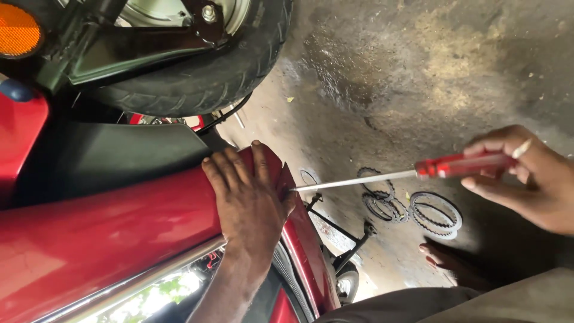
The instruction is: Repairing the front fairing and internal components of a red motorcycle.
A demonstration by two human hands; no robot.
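Observation:
My left hand lies flat on the red body panel of a motorcycle, fingers spread over its edge. My right hand grips a screwdriver by its red handle. The long metal shaft points left, and its tip reaches the panel's edge just beside my left thumb.
A black tyre with its wheel hub fills the top left, next to an orange reflector. Several toothed rings lie on the stained concrete floor. A bare foot shows at the lower right, near a black stand.

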